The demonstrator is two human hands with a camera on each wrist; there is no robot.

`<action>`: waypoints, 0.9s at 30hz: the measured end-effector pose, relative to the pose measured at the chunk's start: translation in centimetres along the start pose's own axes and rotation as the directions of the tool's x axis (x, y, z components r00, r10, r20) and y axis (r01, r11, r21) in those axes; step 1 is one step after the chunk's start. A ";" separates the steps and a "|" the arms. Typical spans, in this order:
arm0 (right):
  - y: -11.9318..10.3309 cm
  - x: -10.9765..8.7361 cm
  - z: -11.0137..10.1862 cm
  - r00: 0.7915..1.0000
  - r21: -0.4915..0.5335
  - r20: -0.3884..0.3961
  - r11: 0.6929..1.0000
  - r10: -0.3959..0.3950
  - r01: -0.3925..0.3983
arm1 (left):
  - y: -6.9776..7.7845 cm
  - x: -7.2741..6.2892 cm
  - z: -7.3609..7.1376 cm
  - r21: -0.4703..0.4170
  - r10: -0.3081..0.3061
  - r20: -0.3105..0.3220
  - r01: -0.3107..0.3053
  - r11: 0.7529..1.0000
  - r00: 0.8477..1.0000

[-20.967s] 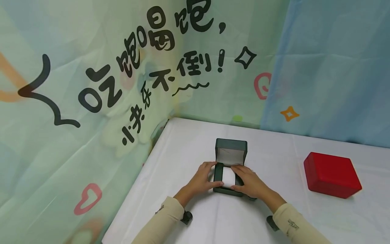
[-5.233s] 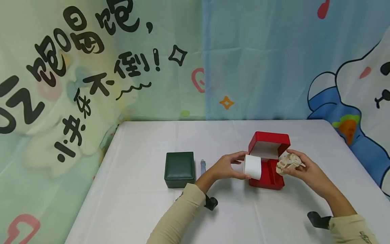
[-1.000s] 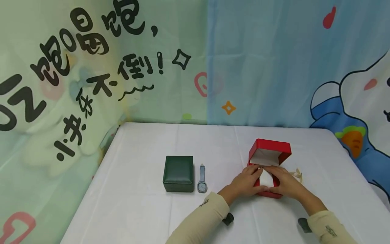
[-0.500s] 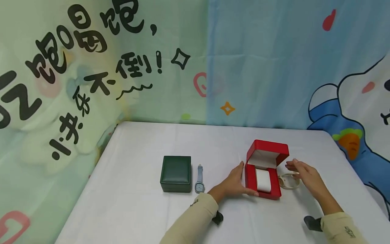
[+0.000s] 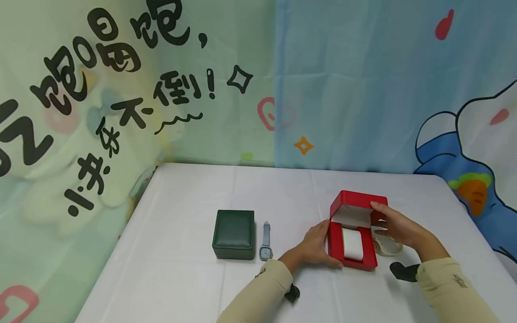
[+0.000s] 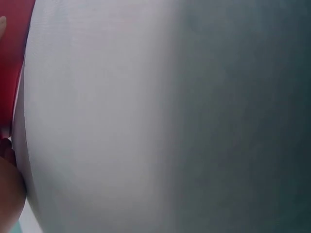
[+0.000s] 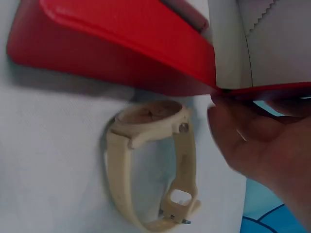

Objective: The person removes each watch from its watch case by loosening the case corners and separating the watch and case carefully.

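A red watch box [image 5: 372, 251] stands open on the table, a white cushion [image 5: 352, 244] seated in its base. My left hand [image 5: 313, 246] holds the box's left side, fingers along the wall and thumb at the front corner. My right hand [image 5: 404, 229] grips the right edge of the raised lid [image 5: 357, 199], a fingertip on its top. Under that hand, close to the box's right wall, lies a cream wristwatch [image 5: 391, 248]; the right wrist view shows its buckled cream strap [image 7: 119, 170]. The left wrist view catches only a red box wall [image 6: 12, 63] and part of the hand.
Left of my hands sits a closed green box [image 5: 234, 231], with a light blue wristwatch [image 5: 265, 252] laid flat beside it. A white cloth [image 5: 181, 269] covers the table, and printed curtains [image 5: 343, 89] hang behind and to the left.
The white cushion and cream watch, earlier in my hands, now sit in the red box and on the table. My right hand has moved onto the lid. The green box, earlier open, is closed.
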State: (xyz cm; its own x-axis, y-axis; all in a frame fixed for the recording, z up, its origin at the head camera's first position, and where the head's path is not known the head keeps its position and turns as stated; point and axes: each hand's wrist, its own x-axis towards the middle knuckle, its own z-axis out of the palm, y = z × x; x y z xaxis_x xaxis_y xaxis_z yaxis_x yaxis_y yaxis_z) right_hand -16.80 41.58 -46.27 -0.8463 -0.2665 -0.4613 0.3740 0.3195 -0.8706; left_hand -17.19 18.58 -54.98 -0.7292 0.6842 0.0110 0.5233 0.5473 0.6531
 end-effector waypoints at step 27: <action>4.6 -2.9 2.7 0.944 -0.350 -0.112 0.901 -0.311 0.255 | 0.6 -0.3 -0.1 -0.050 -0.075 0.019 0.076 0.996 0.997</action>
State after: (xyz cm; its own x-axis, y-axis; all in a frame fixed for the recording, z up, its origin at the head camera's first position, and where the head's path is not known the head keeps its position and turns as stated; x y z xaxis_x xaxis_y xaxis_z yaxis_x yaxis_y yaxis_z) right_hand -11.65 41.39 -49.43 -0.9576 -0.2486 -0.1454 -0.0118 0.5384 -0.8426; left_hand -16.67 18.62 -54.55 -0.7576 0.6506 -0.0525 0.4442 0.5728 0.6889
